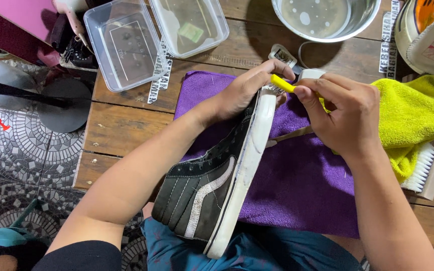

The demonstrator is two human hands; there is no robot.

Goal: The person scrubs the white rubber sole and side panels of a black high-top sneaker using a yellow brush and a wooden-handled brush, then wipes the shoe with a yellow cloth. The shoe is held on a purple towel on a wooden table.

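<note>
Two hands, one shoe. Your left hand (244,90) clamps the toe of the black shoe (212,185), which lies on its side, white sole to the right, heel over your lap, toe over the purple cloth (302,185). Your right hand (345,113) pinches a yellow brush (282,83), bristles at the sole's toe edge. Yellow-green cloth (413,113) lies right of the purple one; a white scrub brush (425,170) rests beside it. Steel bowl (325,17) of water stands beyond; two clear tubs (151,35) sit at upper left on the table (121,125).
</note>
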